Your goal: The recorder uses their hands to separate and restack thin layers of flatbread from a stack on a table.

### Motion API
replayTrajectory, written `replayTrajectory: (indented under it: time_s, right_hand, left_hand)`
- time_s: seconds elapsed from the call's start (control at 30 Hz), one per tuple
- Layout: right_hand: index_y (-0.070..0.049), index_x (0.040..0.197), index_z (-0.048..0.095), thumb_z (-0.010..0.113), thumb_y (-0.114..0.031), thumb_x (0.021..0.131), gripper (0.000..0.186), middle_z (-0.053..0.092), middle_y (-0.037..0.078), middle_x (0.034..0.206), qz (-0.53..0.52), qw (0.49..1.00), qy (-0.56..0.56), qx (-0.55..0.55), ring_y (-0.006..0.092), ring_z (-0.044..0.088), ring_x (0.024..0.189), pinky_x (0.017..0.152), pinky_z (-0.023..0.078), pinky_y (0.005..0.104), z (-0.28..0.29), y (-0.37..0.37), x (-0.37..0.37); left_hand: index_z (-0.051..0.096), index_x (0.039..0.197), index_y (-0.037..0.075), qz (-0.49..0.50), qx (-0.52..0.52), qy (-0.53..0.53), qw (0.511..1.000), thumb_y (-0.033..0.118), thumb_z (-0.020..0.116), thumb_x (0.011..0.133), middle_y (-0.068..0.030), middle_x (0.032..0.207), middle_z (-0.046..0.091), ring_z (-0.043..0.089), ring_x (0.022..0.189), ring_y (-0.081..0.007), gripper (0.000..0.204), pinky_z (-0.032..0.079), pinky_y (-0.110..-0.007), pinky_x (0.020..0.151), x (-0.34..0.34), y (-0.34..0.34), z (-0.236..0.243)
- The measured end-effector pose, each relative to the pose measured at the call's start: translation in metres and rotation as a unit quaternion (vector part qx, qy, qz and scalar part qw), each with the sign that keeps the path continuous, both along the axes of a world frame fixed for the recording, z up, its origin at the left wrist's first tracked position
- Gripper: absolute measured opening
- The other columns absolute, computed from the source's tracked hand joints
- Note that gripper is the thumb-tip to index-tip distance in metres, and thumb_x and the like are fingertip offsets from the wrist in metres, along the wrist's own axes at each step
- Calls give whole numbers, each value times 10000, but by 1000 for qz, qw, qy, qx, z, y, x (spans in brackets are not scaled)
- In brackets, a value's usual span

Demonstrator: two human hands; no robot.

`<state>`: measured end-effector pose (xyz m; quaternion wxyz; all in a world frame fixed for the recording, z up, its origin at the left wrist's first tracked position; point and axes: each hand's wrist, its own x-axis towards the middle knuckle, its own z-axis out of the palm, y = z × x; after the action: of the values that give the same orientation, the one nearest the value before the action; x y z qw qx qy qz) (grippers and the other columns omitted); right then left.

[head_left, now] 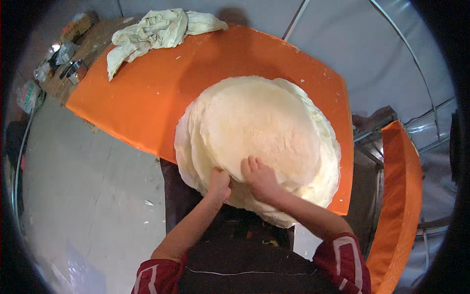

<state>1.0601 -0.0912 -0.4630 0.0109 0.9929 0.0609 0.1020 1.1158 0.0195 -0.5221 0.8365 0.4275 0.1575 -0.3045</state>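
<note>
So you've got this big stack of thin round sheets (259, 122) sitting near the rounded right end of an orange tabletop (142, 98), its near edge poking out toward you. Texture-wise the sheets look soft and floppy, like flatbread or rolled dough, with wavy, ruffled rims that don't line up, so the pile is more lumpy oval than neat circle. The top one is pale cream with a faint yellowish tint, mostly smooth with a few little dimples, and the layers fan out in folds on the left and right. Your left hand (220, 185) is curled up tight at the near rim, looks clamped on the edge of the stack. Your right hand (259, 179) is just beside it, fingers bent over the top sheet; I can't tell if the thumb's pinching underneath. The tabletop cover looks smooth, with pale flecks on it, and a crumpled off-white cloth (164, 32) lies along the far edge.
</note>
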Motion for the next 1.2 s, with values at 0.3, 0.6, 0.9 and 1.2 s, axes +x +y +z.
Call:
replayTrajectory:
  time_s: [0.3, 0.6, 0.9, 1.2]
  right_hand:
    - [49, 720, 555, 665, -60, 629, 180, 530, 28, 756, -155, 962, 18, 225, 100, 499, 703, 595, 427, 243, 270, -139, 93]
    - [36, 736, 559, 654, -80, 604, 200, 554, 46, 721, -124, 975, -169, 72, 127, 521, 686, 615, 429, 260, 349, -207, 144]
    - [10, 760, 598, 598, -76, 615, 169, 598, 98, 673, -162, 946, -281, -23, 151, 545, 620, 575, 450, 294, 474, -204, 118]
    - [47, 802, 534, 619, -25, 573, 255, 565, 81, 728, -14, 997, 32, 63, 146, 531, 646, 593, 442, 255, 359, -100, 104]
  left_hand:
    - [376, 1168, 2, 6, -109, 13, 994, 3, 524, 777, -140, 1106, 473, 485, 985, -274, 418, 408, -420, 839, 5, -1, 9]
    - [428, 1120, 6, 39, -59, -18, 997, 24, 560, 751, -112, 1070, 495, 484, 964, -253, 392, 408, -372, 818, -4, 0, 3]
    - [454, 1106, 18, 19, -59, 7, 998, 65, 568, 755, -103, 1007, 527, 524, 906, -227, 372, 454, -357, 738, -5, 4, -16]
    - [520, 954, -74, -441, 223, -148, 857, 198, 586, 786, -129, 756, 588, 592, 671, -182, 326, 497, -273, 611, 6, 65, 73]
